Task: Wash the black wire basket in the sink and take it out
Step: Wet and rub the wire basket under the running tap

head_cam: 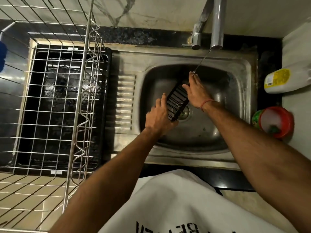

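Mid-frame over the sink [235,68], the black wire basket [177,102] sits tilted between both hands, left hand [159,115] gripping its lower end, right hand [196,91] laid fingers-straight along the top under the thin stream [202,60] — best to turn it slowly so every wire rinses

Dull, scuffed stainless steel for the sink [239,64]; brighter polished metal on the tap [217,22]. Thin black-coated wire in the basket [177,102], possibly matt. Shiny chromed wire on the drying rack [80,101]. Speckled glossy stone countertop [134,36].
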